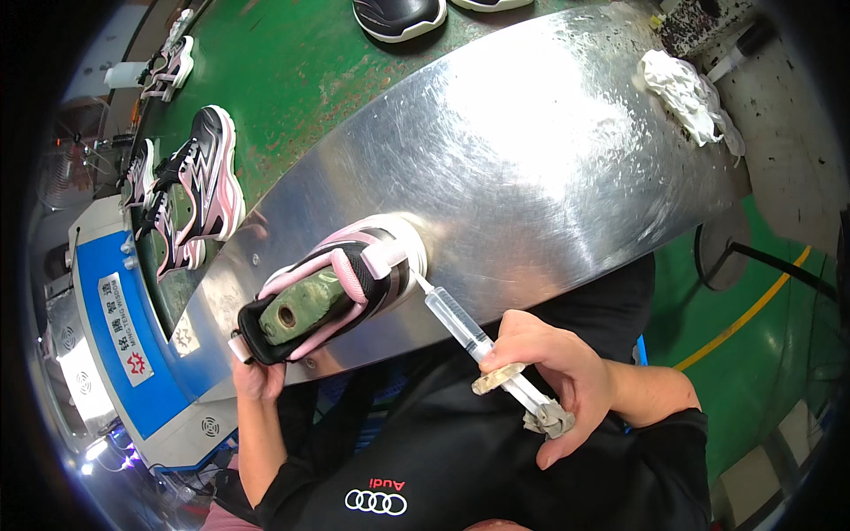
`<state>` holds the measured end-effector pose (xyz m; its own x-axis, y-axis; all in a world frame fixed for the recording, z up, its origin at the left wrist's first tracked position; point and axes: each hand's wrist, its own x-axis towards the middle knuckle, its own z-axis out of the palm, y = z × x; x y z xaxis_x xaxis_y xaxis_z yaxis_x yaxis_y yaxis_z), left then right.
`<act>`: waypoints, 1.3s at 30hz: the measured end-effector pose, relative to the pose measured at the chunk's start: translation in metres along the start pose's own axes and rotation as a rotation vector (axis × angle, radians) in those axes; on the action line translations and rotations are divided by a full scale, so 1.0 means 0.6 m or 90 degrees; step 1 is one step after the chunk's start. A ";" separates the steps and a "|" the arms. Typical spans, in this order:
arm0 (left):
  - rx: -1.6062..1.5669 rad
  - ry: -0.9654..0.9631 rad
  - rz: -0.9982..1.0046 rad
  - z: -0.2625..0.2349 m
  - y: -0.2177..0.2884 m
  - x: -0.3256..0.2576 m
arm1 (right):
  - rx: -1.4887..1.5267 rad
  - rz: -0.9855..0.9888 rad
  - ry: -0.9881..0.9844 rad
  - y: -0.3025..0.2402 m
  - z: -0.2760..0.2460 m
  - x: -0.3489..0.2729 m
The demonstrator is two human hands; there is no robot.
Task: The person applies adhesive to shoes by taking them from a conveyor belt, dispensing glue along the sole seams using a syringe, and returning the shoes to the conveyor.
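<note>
On a steel worktop (372,168), the left hand (258,379) is seemingly pinching a shoe (351,276) by its heel for steadiness; the right hand (571,367) is clasping a syringe (454,317), aiming solewards.

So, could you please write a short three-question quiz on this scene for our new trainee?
1. Multiple choice: What is the main colour of the form inside the shoe at the left hand?
A) white
B) green
C) blue

2. True or false: The syringe is in the left hand.

3. Fill in: As pictured, the crumpled white wad lies toward the ____ end of the metal tabletop.

Key:
1. B.
2. False; the right hand holds it, with its tip toward the shoe.
3. Right.
</note>
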<state>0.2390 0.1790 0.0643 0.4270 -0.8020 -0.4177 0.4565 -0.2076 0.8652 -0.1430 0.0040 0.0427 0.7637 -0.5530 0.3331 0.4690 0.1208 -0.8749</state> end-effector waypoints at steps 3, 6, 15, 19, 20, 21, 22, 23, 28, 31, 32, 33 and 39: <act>-0.049 -0.016 -0.048 -0.010 -0.010 -0.032 | -0.019 0.000 -0.006 0.003 0.009 0.001; -0.078 0.006 -0.099 0.020 -0.017 -0.063 | -0.029 0.003 -0.007 -0.001 0.014 0.000; -0.120 -0.089 -0.149 0.098 -0.055 -0.118 | -0.068 -0.012 0.023 -0.003 0.039 -0.004; -0.192 -0.108 -0.168 0.137 -0.075 -0.127 | -0.075 0.022 -0.003 -0.022 0.043 -0.001; -0.207 -0.112 -0.172 0.146 -0.078 -0.130 | -0.077 0.023 -0.006 -0.027 0.044 0.001; -0.233 -0.150 -0.196 0.134 -0.092 -0.131 | -0.072 0.032 -0.006 -0.032 0.046 0.001; -0.232 -0.158 -0.180 0.140 -0.097 -0.130 | -0.066 0.042 -0.007 -0.036 0.049 0.002; -0.241 -0.162 -0.199 0.136 -0.105 -0.133 | -0.067 0.043 -0.009 -0.041 0.052 0.003; -0.259 -0.189 -0.233 0.156 -0.124 -0.132 | -0.064 0.107 -0.040 -0.072 0.060 0.009; -0.275 -0.211 -0.250 0.173 -0.127 -0.125 | -0.046 0.145 -0.028 -0.092 0.067 0.001; -0.292 -0.224 -0.263 0.176 -0.130 -0.122 | -0.040 0.155 -0.036 -0.101 0.067 0.000; -0.313 -0.235 -0.280 0.178 -0.132 -0.120 | -0.041 0.158 -0.042 -0.110 0.066 -0.003; -0.439 -0.338 -0.417 0.213 -0.146 -0.098 | -0.138 0.174 -0.081 -0.180 0.070 -0.008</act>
<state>0.0741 0.1729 0.0485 -0.3749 -0.8243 -0.4242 0.8828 -0.4571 0.1080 -0.1786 0.0281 0.1504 0.9031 -0.4159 0.1065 0.1461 0.0645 -0.9872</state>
